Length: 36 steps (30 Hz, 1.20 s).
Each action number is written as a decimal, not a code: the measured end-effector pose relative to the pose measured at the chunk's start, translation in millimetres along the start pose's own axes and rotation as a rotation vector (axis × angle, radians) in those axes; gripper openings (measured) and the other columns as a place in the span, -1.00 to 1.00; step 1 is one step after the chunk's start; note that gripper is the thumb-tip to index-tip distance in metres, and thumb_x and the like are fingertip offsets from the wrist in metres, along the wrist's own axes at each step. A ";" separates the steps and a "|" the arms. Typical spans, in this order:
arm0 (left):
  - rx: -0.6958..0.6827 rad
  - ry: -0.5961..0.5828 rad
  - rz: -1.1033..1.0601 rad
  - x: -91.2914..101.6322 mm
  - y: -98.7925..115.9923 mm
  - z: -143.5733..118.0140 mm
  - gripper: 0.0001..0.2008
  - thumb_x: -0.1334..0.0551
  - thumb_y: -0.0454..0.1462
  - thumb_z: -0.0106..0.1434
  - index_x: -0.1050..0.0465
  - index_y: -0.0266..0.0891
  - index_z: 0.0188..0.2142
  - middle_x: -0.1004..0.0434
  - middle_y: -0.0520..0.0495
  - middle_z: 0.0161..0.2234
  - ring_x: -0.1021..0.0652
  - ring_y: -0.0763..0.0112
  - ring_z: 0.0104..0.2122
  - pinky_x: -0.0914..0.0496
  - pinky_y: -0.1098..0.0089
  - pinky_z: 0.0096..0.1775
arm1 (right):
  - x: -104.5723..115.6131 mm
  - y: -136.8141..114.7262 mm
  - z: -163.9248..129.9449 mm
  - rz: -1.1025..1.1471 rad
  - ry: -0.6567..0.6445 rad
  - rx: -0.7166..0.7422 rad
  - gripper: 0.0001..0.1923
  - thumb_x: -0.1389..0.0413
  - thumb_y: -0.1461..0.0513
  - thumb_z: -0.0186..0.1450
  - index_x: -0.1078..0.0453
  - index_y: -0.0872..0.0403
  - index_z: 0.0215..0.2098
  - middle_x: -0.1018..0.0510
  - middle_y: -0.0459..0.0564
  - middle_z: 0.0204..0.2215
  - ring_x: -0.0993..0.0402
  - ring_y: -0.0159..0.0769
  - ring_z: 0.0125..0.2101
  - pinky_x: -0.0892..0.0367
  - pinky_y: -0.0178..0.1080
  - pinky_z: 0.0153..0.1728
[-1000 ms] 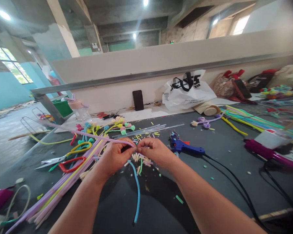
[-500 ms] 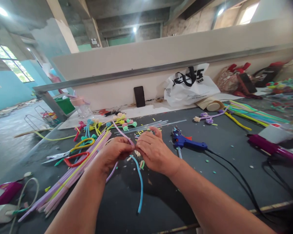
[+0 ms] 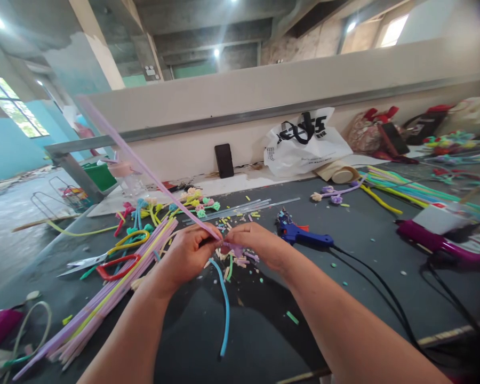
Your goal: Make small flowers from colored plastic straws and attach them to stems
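Observation:
A long lilac pipe cleaner (image 3: 142, 164) slants from the upper left down to my fingertips. My left hand (image 3: 189, 252) pinches it near its lower end, thumb against fingers. Close beside, my right hand (image 3: 264, 244) has its fingers closed at that same end, where a purple bit (image 3: 234, 248) shows under them; its exact shape is partly hidden. On the table just below lies a curved blue pipe cleaner (image 3: 226, 314). Small cut pieces (image 3: 240, 260) in several colours are scattered under and behind both hands.
Left of my hands are scissors (image 3: 118, 258) and a bundle of pipe cleaners (image 3: 116, 298). A blue glue gun (image 3: 308, 236) with its black cord lies to the right. Farther back are clear glue sticks (image 3: 244, 209), pipe-cleaner flowers (image 3: 202, 205), a phone (image 3: 224, 160) and a white bag (image 3: 304, 146).
The lilac pipe cleaner, formerly curved with a part hanging below my left hand, now reaches far up to the left. My right hand has turned and flattened. The view has shifted slightly.

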<state>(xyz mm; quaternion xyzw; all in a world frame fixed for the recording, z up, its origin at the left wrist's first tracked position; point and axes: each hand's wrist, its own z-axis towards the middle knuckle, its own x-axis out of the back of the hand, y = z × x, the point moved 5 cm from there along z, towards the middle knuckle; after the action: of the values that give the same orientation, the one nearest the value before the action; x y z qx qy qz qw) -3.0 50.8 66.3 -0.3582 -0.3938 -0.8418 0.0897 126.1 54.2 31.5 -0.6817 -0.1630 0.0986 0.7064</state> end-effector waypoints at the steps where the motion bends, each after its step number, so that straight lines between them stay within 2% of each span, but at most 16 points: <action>1: -0.012 0.003 0.007 -0.1 1.0 -0.2 -0.88 -0.14 -0.32 0.16 -0.45 -0.27 -0.43 -0.50 -0.06 -0.40 -0.48 0.39 -0.34 -0.34 0.42 -0.24 | -1.0 -0.6 -1.0 0.016 -0.030 0.009 -0.79 -0.09 0.18 0.09 -0.47 0.15 -0.56 -0.52 -0.05 -0.56 -0.34 -0.36 -0.49 -0.18 -0.30 -0.39; 4: -0.003 -0.017 0.019 -0.5 2.6 0.1 -0.86 -0.13 -0.32 0.16 -0.45 -0.27 -0.45 -0.50 -0.06 -0.40 -0.48 0.38 -0.35 -0.33 0.42 -0.25 | -1.5 0.6 -2.4 0.060 -0.065 0.020 -0.85 -0.14 0.20 0.07 -0.46 0.14 -0.54 -0.52 -0.05 -0.55 -0.35 -0.37 -0.48 -0.18 -0.31 -0.39; 7: 0.063 -0.023 0.027 -0.1 -0.8 0.8 -0.87 -0.15 -0.30 0.15 -0.45 -0.27 -0.44 -0.50 -0.05 -0.42 -0.48 0.37 -0.36 -0.33 0.43 -0.28 | -0.6 2.8 -0.3 -0.010 -0.031 0.043 -0.85 -0.13 0.21 0.10 -0.45 0.14 -0.51 -0.49 -0.06 -0.56 -0.32 -0.39 -0.51 -0.17 -0.33 -0.44; 9: 0.123 -0.009 0.027 -0.3 -7.3 0.8 -0.86 -0.15 -0.26 0.14 -0.45 -0.28 -0.43 -0.49 -0.04 -0.44 -0.47 0.37 -0.39 -0.33 0.42 -0.32 | 0.1 1.9 1.8 -0.180 0.030 0.102 -0.86 -0.11 0.23 0.12 -0.44 0.13 -0.51 -0.46 -0.09 -0.58 -0.30 -0.40 -0.53 -0.16 -0.34 -0.47; 11: 0.188 0.001 0.020 -2.0 -16.0 0.3 -0.83 -0.15 -0.22 0.13 -0.44 -0.29 -0.42 -0.48 -0.03 -0.46 -0.46 0.37 -0.42 -0.31 0.43 -0.37 | -0.3 -2.7 2.2 -0.443 0.113 0.216 -0.87 -0.09 0.27 0.12 -0.43 0.12 -0.55 -0.44 -0.10 -0.60 -0.30 -0.39 -0.51 -0.17 -0.32 -0.44; 14: 0.279 -0.020 -0.011 -6.4 -28.8 -0.6 -0.81 -0.16 -0.20 0.09 -0.44 -0.30 -0.45 -0.45 0.01 -0.52 -0.43 0.40 -0.47 -0.27 0.45 -0.44 | -7.1 -12.9 -3.6 -0.845 0.223 0.460 -0.85 -0.07 0.36 0.11 -0.40 0.11 -0.59 -0.42 -0.09 -0.59 -0.32 -0.35 -0.44 -0.15 -0.21 -0.23; 18: 0.396 -0.099 -0.100 -12.4 -40.4 -2.7 -0.87 -0.18 -0.25 0.01 -0.40 -0.29 -0.55 -0.33 0.10 -0.65 -0.33 0.50 -0.59 -0.17 0.49 -0.54 | -23.0 -17.2 -14.8 -1.194 0.240 0.660 -0.85 -0.02 0.35 0.15 -0.37 0.12 -0.55 -0.43 -0.03 -0.54 -0.29 -0.27 -0.36 0.04 -0.02 -0.03; 21: 0.551 -0.150 -0.233 -16.3 -48.1 -7.0 -0.88 -0.17 -0.29 -0.03 -0.31 -0.28 -0.63 -0.21 0.15 -0.73 -0.22 0.57 -0.69 -0.05 0.51 -0.62 | -31.5 -17.4 -19.2 -1.294 0.224 0.725 -0.83 0.01 0.35 0.18 -0.36 0.13 -0.53 -0.43 0.01 -0.51 -0.27 -0.24 -0.34 0.13 0.03 0.02; 23: 0.590 -0.135 -0.297 -16.3 -49.1 -8.0 -0.87 -0.17 -0.28 -0.03 -0.30 -0.28 -0.63 -0.18 0.16 -0.74 -0.18 0.59 -0.71 -0.02 0.51 -0.63 | -30.0 -17.9 -18.3 -1.239 0.241 0.720 -0.82 0.02 0.34 0.19 -0.37 0.13 -0.52 -0.44 0.00 -0.50 -0.28 -0.24 -0.32 0.15 0.03 0.03; 25: 0.514 -0.089 -0.289 -13.0 -44.5 -5.6 -0.86 -0.19 -0.25 -0.02 -0.35 -0.29 -0.58 -0.24 0.14 -0.69 -0.22 0.58 -0.67 -0.08 0.52 -0.60 | -20.9 -16.5 -12.6 -1.064 0.245 0.623 -0.81 0.00 0.30 0.20 -0.38 0.12 -0.54 -0.44 -0.04 -0.53 -0.30 -0.27 -0.34 0.07 -0.02 0.00; 28: 0.344 -0.083 -0.224 -9.3 -31.8 -1.9 -0.83 -0.19 -0.21 0.04 -0.41 -0.30 -0.48 -0.37 0.07 -0.57 -0.36 0.50 -0.54 -0.22 0.49 -0.48 | -2.5 -5.3 0.3 -0.610 0.145 0.307 -0.69 0.04 0.17 0.24 -0.42 0.12 -0.55 -0.45 -0.07 -0.56 -0.34 -0.32 -0.44 -0.15 -0.18 -0.20; 31: 0.226 -0.082 -0.168 -5.5 -19.3 -0.6 -0.85 -0.16 -0.23 0.10 -0.42 -0.28 -0.43 -0.44 0.02 -0.50 -0.42 0.43 -0.45 -0.30 0.46 -0.37 | 6.9 5.0 3.9 -0.259 0.049 0.058 -0.66 0.02 0.11 0.21 -0.46 0.15 -0.50 -0.47 -0.06 -0.57 -0.33 -0.35 -0.49 -0.18 -0.29 -0.39; 36: 0.054 -0.057 -0.060 -1.5 -3.9 -0.2 -0.87 -0.15 -0.27 0.14 -0.43 -0.26 -0.45 -0.46 -0.02 -0.43 -0.47 0.40 -0.38 -0.33 0.44 -0.29 | 1.5 8.3 -2.9 -0.048 -0.141 -0.030 -0.78 -0.10 0.17 0.11 -0.50 0.17 -0.49 -0.44 -0.10 -0.62 -0.25 -0.42 -0.58 -0.12 -0.35 -0.51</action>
<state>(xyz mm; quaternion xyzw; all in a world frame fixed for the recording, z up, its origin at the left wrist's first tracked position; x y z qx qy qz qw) -3.7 53.0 62.8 -0.3673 -0.4293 -0.8227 0.0628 129.2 52.5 23.3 -0.6796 -0.2300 0.1268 0.6850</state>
